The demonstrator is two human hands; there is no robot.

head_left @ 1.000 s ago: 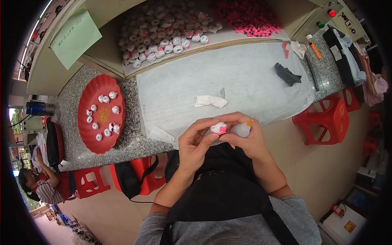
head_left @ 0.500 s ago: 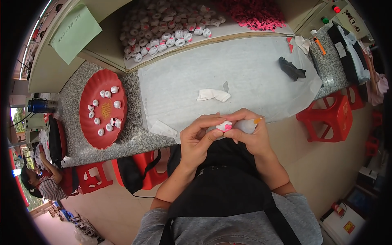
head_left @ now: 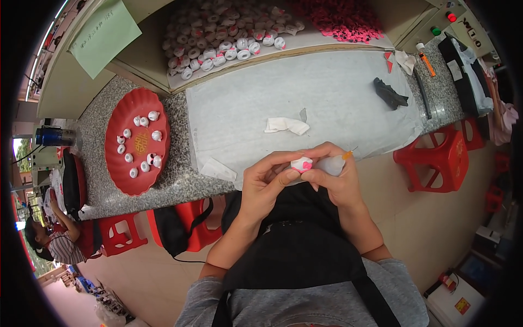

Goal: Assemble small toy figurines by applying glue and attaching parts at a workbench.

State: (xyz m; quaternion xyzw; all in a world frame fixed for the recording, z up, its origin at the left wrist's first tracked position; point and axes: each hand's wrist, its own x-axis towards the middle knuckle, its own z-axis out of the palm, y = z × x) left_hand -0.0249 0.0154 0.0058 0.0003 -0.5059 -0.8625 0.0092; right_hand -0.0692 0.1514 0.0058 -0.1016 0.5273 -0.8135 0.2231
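Between both hands, just past the near edge of the paper-covered bench, is a small white rounded piece with a pink part [head_left: 300, 164] on its front. My left hand [head_left: 260, 182] is closed on it, thumb and fingers pinching from the left. My right hand [head_left: 347, 186] presses its thumb against the piece's right side. That same hand keeps a translucent squeeze bottle [head_left: 330, 165] in its grip, its orange needle tip pointing up and right. The fingers behind the piece are partly hidden.
White paper [head_left: 245, 98] covers the bench, with a crumpled tissue [head_left: 287, 126] and a black cloth [head_left: 390, 94] on it. At left, a red scalloped tray [head_left: 117, 171] bears several white pieces. Piled white pieces [head_left: 212, 32] and pink bits [head_left: 343, 22] fill the shelf. Red stools [head_left: 436, 158] stand near.
The white piece has turned slightly in my fingers, and more of its white front shows. Both hands stay in nearly the same place. The view has shifted slightly.
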